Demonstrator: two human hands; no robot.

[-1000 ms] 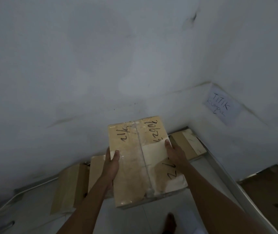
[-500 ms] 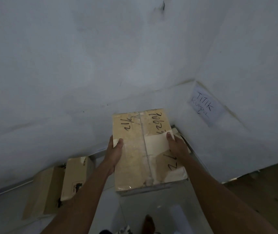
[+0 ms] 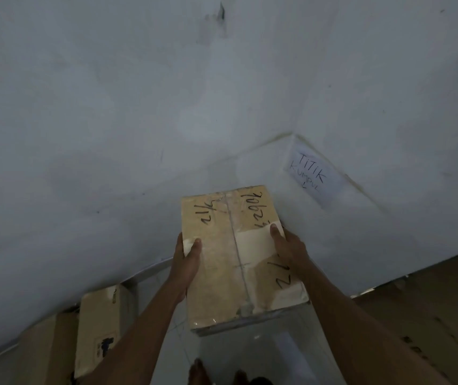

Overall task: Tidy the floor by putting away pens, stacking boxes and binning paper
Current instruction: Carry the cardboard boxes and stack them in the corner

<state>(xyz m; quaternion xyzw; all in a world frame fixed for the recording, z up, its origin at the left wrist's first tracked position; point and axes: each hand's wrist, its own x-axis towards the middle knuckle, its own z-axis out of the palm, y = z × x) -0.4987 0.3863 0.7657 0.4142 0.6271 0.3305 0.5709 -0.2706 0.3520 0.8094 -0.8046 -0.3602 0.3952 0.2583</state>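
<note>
Near the handwritten paper note [image 3: 309, 175] taped low on the wall, just left of and below it, a taped cardboard box [image 3: 236, 254] is held up off the floor in the single head view. Its top is scrawled with marker numbers and sealed down the middle with clear tape. The left hand [image 3: 184, 265] clamps its left edge, thumb over the top, and the right hand [image 3: 289, 247] grips the right edge likewise, fingers wrapped under and out of sight. It looks stiff and closed, probably moderately heavy given the two-handed hold; the glossy tape may be slippery, so the bare cardboard edges are the better purchase. Well left of the note and lower, two more boxes [image 3: 100, 326] stand against the wall, though the dim light blurs their outlines. Compared with a moment ago, the carried box sits closer to the note and the corner.
</note>
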